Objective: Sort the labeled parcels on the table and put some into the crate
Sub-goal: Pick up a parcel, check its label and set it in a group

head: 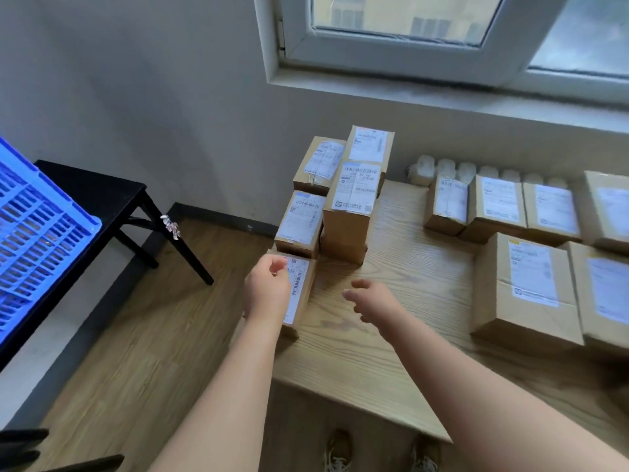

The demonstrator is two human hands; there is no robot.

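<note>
Brown cardboard parcels with white labels lie on the wooden table. A small parcel sits at the table's left edge. My left hand is over its left side with fingers loosely curled; whether it touches the parcel I cannot tell. My right hand hovers above bare table just right of that parcel, fingers relaxed and holding nothing. Behind it stands a cluster of several parcels, some stacked. The blue slatted crate rests tilted at far left on a black side table.
More parcels fill the table's right side, a large one nearest and a row behind it. White bottles line the wall under the window. Wooden floor lies between the table and the black side table.
</note>
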